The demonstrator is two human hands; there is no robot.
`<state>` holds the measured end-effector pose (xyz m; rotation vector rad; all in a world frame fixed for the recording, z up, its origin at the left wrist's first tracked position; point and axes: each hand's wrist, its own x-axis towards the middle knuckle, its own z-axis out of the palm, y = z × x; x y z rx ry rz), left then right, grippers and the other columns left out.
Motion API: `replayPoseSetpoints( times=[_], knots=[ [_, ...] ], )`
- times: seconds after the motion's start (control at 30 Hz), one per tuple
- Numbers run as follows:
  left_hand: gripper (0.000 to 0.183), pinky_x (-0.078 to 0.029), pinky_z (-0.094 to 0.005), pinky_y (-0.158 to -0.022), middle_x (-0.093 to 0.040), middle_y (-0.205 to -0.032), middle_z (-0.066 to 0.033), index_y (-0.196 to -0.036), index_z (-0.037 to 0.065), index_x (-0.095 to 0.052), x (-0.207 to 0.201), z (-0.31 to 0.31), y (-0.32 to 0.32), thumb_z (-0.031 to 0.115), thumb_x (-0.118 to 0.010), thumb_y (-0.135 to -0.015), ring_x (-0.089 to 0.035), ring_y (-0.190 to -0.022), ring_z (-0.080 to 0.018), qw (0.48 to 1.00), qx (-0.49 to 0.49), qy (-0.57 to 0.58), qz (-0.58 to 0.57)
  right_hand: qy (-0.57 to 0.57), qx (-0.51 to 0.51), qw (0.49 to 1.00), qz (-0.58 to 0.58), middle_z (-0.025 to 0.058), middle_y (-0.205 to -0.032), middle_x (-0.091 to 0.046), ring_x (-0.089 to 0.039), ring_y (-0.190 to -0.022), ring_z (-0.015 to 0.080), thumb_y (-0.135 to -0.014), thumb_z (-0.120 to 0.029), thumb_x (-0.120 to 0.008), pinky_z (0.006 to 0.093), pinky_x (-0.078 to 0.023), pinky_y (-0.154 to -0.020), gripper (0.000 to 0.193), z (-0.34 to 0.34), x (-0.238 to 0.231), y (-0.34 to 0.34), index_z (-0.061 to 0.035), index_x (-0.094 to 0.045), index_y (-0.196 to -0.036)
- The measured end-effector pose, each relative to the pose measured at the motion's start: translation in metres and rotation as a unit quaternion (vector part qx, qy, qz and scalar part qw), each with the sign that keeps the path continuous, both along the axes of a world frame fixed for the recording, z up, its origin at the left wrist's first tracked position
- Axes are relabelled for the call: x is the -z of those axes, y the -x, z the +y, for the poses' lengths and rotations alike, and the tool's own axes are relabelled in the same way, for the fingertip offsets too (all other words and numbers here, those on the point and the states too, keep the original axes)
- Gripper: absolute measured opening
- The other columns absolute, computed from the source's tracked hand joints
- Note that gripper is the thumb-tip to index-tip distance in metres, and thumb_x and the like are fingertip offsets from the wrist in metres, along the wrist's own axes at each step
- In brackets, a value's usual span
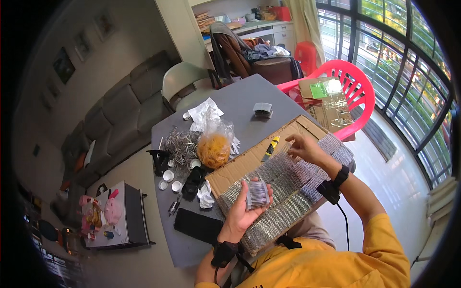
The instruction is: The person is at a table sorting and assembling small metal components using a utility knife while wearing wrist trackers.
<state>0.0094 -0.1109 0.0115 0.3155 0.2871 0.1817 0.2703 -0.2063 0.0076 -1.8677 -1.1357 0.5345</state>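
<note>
My left hand (236,218) is closed round a stack of thin, clear and silvery strips (258,195), its parallel edges facing up. Bent, with fingers apart, my right hand (306,149) hovers over the far part of rows of similar small, shiny strips (273,211); nothing shows between its fingers. These rows cover much of a brown cardboard sheet (230,176) at the near right of the table. A yellow and black utility knife (271,149) lies on the cardboard, left of my right hand. Another small stack of clear strips (262,110) stands farther back.
On the grey table (235,96) sit a clear bag of orange-yellow bands (213,150), a heap of thin metal pieces (180,150), small white cups (176,186), crumpled tissue (205,196) and a black phone (198,225). A red plastic chair (357,81) holding cardboard stands beyond the right edge.
</note>
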Motion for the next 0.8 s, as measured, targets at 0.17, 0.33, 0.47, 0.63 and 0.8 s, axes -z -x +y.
replayPoseSetpoints(
  times=[0.17, 0.33, 0.47, 0.63, 0.8],
  knots=[
    [0.040, -0.045, -0.0421, -0.086, -0.050, -0.110, -0.0158, -0.115, 0.013, -0.045, -0.009, -0.006, -0.003, 0.041, -0.048, -0.086, -0.051, -0.101, -0.0275, 0.999, 0.032, 0.029, -0.013, -0.064, -0.054, 0.996, 0.024, 0.0079, -0.074, -0.063, -0.060, -0.065, 0.0147, -0.075, -0.012, -0.066, 0.0258, -0.047, -0.059, 0.024, -0.005, -0.038, 0.007, -0.0002, -0.056, -0.093],
    [0.050, -0.046, -0.0426, -0.083, -0.051, -0.108, -0.0168, -0.118, 0.005, -0.042, -0.019, -0.017, -0.001, 0.044, -0.045, -0.086, -0.053, -0.097, -0.0283, 0.996, 0.085, 0.008, -0.003, -0.090, -0.387, 0.910, 0.117, 0.0041, -0.085, -0.062, -0.056, -0.080, 0.0088, -0.082, -0.014, -0.060, 0.0239, -0.045, -0.071, 0.022, 0.004, -0.082, 0.070, -0.0012, -0.059, -0.100],
    [0.049, -0.046, -0.0423, -0.082, -0.051, -0.109, -0.0175, -0.117, 0.001, -0.041, -0.014, -0.022, 0.003, 0.040, -0.045, -0.087, -0.053, -0.097, -0.0275, 0.993, 0.114, 0.013, -0.028, -0.028, -0.469, 0.870, 0.147, 0.0063, -0.086, -0.056, -0.051, -0.085, 0.0144, -0.080, -0.013, -0.060, 0.0273, -0.042, -0.072, 0.020, 0.011, -0.082, 0.092, -0.0041, -0.062, -0.098],
    [0.052, -0.045, -0.0425, -0.083, -0.049, -0.110, -0.0159, -0.118, 0.002, -0.042, -0.020, -0.027, 0.006, 0.042, -0.049, -0.084, -0.052, -0.097, -0.0268, 0.995, 0.096, 0.011, -0.008, -0.108, -0.493, 0.860, -0.071, 0.0071, -0.094, -0.057, -0.050, -0.095, 0.0191, -0.078, -0.021, -0.064, 0.0312, -0.042, -0.080, 0.032, 0.016, -0.074, 0.091, -0.0060, -0.058, -0.105],
    [0.055, -0.043, -0.0433, -0.085, -0.048, -0.110, -0.0149, -0.119, 0.008, -0.043, -0.022, -0.023, 0.007, 0.045, -0.054, -0.080, -0.050, -0.098, -0.0270, 0.996, 0.073, 0.041, -0.012, -0.188, -0.335, 0.923, -0.036, 0.0101, -0.100, -0.054, -0.046, -0.102, 0.0241, -0.072, -0.026, -0.069, 0.0342, -0.039, -0.085, 0.047, 0.011, -0.073, 0.086, -0.0053, -0.053, -0.111]
  ],
)
